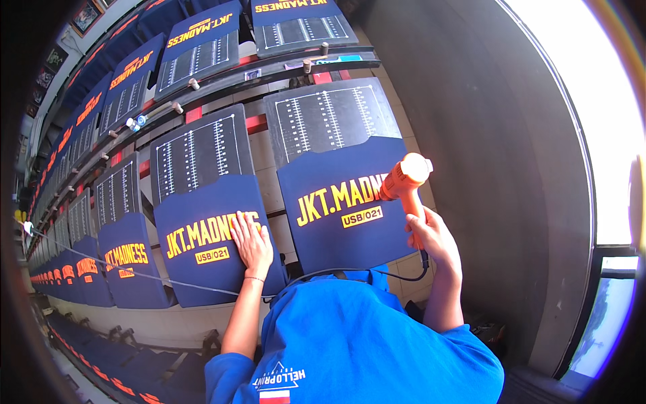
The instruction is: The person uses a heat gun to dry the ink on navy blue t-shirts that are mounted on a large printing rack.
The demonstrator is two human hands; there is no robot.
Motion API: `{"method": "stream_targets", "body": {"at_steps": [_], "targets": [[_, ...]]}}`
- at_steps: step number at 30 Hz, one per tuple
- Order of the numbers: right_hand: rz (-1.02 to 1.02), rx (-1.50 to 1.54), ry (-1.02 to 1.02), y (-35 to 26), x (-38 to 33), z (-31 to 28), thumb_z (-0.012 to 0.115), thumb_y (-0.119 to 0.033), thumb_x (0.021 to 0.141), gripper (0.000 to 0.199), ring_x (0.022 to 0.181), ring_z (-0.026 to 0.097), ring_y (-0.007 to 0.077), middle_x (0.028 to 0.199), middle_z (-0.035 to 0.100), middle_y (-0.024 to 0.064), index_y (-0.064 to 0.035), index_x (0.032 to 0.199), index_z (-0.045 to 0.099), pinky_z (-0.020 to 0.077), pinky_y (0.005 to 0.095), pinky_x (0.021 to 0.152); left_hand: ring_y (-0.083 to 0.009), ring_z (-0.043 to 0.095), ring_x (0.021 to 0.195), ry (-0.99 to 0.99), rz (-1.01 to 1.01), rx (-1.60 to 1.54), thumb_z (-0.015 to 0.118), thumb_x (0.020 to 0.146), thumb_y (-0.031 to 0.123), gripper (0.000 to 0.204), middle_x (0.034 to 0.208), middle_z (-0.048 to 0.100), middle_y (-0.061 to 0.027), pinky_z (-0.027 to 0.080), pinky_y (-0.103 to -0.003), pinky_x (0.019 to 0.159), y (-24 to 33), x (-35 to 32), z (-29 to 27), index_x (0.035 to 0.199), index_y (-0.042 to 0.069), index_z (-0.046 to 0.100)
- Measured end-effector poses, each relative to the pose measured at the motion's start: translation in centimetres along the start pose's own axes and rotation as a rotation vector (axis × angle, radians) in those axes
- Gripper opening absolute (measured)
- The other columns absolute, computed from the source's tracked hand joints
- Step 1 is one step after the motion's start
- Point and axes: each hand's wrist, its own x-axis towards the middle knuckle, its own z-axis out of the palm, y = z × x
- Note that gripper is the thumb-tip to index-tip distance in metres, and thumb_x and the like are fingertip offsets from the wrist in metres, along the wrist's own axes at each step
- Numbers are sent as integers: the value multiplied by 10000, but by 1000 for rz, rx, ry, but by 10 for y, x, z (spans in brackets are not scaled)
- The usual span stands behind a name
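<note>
My right hand (434,239) is wrapped round the handle of an orange heat gun (406,178). Its nozzle points left over the yellow print of a navy shirt panel (316,249), which lies on a dark printing board (323,118). Whether the nozzle touches the cloth, I cannot tell. Flat on the neighbouring navy shirt panel (202,273) rests my left hand (252,244), fingers stretched over the end of its yellow lettering. That panel lies on another dark board (202,153) with white ruler marks.
More boards with printed navy shirts (126,259) run in a row to the left. A second row (198,57) stands beyond a dark rail (269,79) with small pegs. The cord (323,272) passes close to my body. A grey wall (484,135) is on the right.
</note>
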Motion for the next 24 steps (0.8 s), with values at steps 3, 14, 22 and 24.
{"method": "stream_targets", "body": {"at_steps": [3, 14, 22, 24], "targets": [[16, 27, 1, -1, -6, -2, 595, -282, 988, 276, 612, 577, 85, 832, 597, 24, -31, 1104, 584, 461, 237, 543, -383, 117, 1535, -6, 58, -22, 441, 1023, 341, 661, 1648, 182, -208, 78, -506, 1240, 10, -10, 0, 1551, -20, 273], [-71, 84, -64, -2, 34, -16, 606, -294, 983, 278, 598, 575, 93, 826, 592, 27, -31, 1072, 578, 462, 254, 546, -445, 188, 1501, 505, -271, 231, 596, 950, 223, 667, 1602, 253, -262, 159, -592, 1203, -58, -18, -99, 1534, 34, 335], [-70, 133, -90, -6, 46, -11, 624, -318, 983, 311, 616, 588, 97, 836, 596, 29, -36, 1100, 565, 474, 255, 555, -219, 634, 945, 412, -1046, -1131, 545, 1028, 414, 558, 1121, 616, -119, 515, -364, 780, -157, -82, -92, 1383, -12, 481], [-51, 143, -131, -11, 45, -5, 626, -323, 982, 318, 621, 593, 99, 844, 598, 30, -36, 1103, 563, 480, 254, 561, -185, 642, 894, 99, -911, -1435, 524, 1040, 424, 453, 1006, 641, -83, 510, -317, 725, -156, -103, -78, 1229, 18, 586]]}}
